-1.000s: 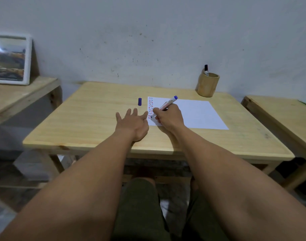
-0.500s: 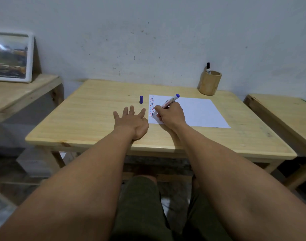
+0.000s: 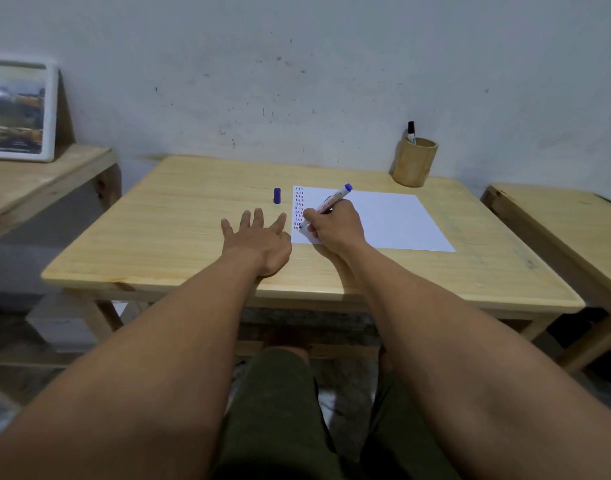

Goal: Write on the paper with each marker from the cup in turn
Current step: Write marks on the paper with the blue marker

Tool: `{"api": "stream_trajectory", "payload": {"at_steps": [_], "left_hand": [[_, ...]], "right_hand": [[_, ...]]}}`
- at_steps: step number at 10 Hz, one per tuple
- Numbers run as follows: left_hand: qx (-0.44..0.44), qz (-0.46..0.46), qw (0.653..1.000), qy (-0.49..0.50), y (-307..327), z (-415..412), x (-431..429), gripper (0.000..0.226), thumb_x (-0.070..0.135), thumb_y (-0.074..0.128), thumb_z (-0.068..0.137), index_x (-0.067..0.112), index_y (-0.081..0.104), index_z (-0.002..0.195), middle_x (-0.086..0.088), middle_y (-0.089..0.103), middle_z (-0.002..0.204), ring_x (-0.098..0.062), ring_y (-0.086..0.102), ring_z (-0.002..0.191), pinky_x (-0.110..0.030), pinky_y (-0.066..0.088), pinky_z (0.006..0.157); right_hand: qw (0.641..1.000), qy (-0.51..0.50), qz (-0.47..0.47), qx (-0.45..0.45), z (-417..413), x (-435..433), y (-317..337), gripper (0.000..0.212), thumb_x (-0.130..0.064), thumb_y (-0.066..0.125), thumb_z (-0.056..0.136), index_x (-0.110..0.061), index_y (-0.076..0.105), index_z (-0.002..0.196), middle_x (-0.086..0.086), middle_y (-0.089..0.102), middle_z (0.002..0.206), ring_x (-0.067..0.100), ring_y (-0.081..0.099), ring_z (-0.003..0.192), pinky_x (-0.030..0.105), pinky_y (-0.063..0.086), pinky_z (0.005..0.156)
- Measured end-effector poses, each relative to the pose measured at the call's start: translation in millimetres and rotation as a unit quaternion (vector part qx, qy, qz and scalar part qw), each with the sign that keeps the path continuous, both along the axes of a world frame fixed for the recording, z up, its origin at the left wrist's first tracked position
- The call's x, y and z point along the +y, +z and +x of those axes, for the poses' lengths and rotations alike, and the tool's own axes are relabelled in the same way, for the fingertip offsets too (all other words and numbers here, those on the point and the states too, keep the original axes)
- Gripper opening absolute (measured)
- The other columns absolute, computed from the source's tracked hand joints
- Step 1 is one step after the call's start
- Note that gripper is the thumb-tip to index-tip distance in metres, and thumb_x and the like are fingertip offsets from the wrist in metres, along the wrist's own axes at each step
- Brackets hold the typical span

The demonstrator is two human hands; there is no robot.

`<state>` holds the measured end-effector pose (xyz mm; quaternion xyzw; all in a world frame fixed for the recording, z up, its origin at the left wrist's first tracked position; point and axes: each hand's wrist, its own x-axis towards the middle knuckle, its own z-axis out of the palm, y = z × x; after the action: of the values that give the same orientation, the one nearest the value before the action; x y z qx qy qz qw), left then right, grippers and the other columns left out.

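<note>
A white sheet of paper (image 3: 383, 216) lies on the wooden table (image 3: 179, 230), with columns of short red, blue and dark marks down its left edge. My right hand (image 3: 335, 226) grips a blue marker (image 3: 332, 200), tip down on the paper near the lowest marks. The marker's blue cap (image 3: 277, 195) lies on the table just left of the paper. Flat on the table beside the paper's left edge rests my left hand (image 3: 259, 240), fingers spread. A wooden cup (image 3: 415, 162) stands at the back right with one dark-capped marker (image 3: 411, 132) sticking out.
A lower wooden bench (image 3: 567, 220) stands to the right of the table. On the left a shelf (image 3: 37, 181) carries a framed picture (image 3: 16, 109) leaning on the wall. My legs are under the table's front edge.
The view shifted slightly as my head moved. My right hand with the marker stays at the lower left marks, working slightly downward. The left hand has not moved.
</note>
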<state>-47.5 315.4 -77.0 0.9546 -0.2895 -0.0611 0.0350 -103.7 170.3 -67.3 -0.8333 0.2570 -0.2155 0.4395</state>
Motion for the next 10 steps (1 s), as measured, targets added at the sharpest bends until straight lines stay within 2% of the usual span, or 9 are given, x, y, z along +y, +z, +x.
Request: {"api": "stream_trajectory", "payload": {"at_steps": [2, 3, 4, 5, 7, 8, 10], "left_hand": [[0.0, -0.002, 1.0, 0.001, -0.7, 0.3, 0.1, 0.058, 0.043, 0.009, 0.102, 0.039, -0.006, 0.158, -0.007, -0.01, 0.167, -0.029, -0.012, 0.153, -0.062, -0.007, 0.118], [0.001, -0.003, 1.0, 0.003, -0.2, 0.2, -0.1, 0.058, 0.043, 0.009, 0.102, 0.039, -0.005, 0.158, -0.007, -0.01, 0.167, -0.029, -0.012, 0.153, -0.062, -0.008, 0.118], [0.002, -0.002, 1.0, 0.003, -1.3, 1.3, -0.7, 0.058, 0.044, 0.009, 0.102, 0.039, -0.005, 0.158, -0.007, -0.01, 0.167, -0.029, -0.012, 0.153, -0.062, -0.008, 0.118], [0.004, -0.002, 1.0, 0.002, -1.1, 1.1, -0.1, 0.058, 0.041, 0.009, 0.101, 0.039, -0.005, 0.158, -0.007, -0.01, 0.167, -0.028, -0.012, 0.153, -0.062, -0.009, 0.118], [0.005, -0.003, 1.0, 0.005, 0.4, 0.0, 0.3, 0.059, 0.041, 0.009, 0.101, 0.038, -0.005, 0.158, -0.007, -0.01, 0.167, -0.028, -0.012, 0.153, -0.061, -0.008, 0.118], [0.006, -0.003, 1.0, 0.003, 0.7, -0.6, 0.5, 0.059, 0.041, 0.009, 0.101, 0.038, -0.005, 0.158, -0.007, -0.01, 0.167, -0.028, -0.012, 0.153, -0.062, -0.008, 0.118], [0.002, -0.003, 1.0, 0.004, 1.3, -2.3, 0.4, 0.058, 0.042, 0.008, 0.102, 0.038, -0.005, 0.158, -0.007, -0.009, 0.168, -0.028, -0.012, 0.153, -0.061, -0.008, 0.119]], "right_hand": [[1.0, -0.003, 0.004, -0.002, 0.8, -0.2, 0.3, 0.02, -0.025, 0.066, 0.091, -0.012, 0.065, 0.076, -0.005, 0.067, 0.069, 0.012, 0.064, 0.066, 0.029, 0.05, 0.061], [0.999, -0.022, 0.043, -0.023, 0.8, -2.3, 0.5, 0.022, -0.027, 0.064, 0.09, -0.007, 0.07, 0.081, 0.0, 0.072, 0.073, 0.015, 0.067, 0.069, 0.036, 0.056, 0.071], [0.995, -0.03, 0.086, -0.043, 0.3, -6.2, 2.5, 0.025, -0.027, 0.063, 0.088, -0.006, 0.074, 0.08, 0.001, 0.073, 0.071, 0.015, 0.066, 0.065, 0.038, 0.058, 0.075], [0.993, -0.028, 0.108, -0.05, 0.1, -8.3, 4.6, 0.022, -0.025, 0.063, 0.088, -0.011, 0.07, 0.073, -0.001, 0.07, 0.069, 0.013, 0.064, 0.061, 0.038, 0.058, 0.074], [0.998, -0.005, 0.061, -0.028, 1.7, -4.1, 0.4, 0.016, -0.027, 0.066, 0.088, -0.013, 0.063, 0.082, -0.002, 0.072, 0.073, 0.016, 0.069, 0.071, 0.041, 0.06, 0.077], [0.999, 0.0, 0.041, -0.02, 2.4, -2.8, -0.1, 0.017, -0.027, 0.066, 0.089, -0.011, 0.065, 0.084, -0.005, 0.07, 0.07, 0.014, 0.068, 0.069, 0.041, 0.059, 0.077], [1.0, 0.002, 0.021, -0.011, 2.5, -3.4, 0.1, 0.018, -0.024, 0.067, 0.091, -0.013, 0.062, 0.077, 0.003, 0.073, 0.078, 0.025, 0.074, 0.082, 0.045, 0.06, 0.079]]}}
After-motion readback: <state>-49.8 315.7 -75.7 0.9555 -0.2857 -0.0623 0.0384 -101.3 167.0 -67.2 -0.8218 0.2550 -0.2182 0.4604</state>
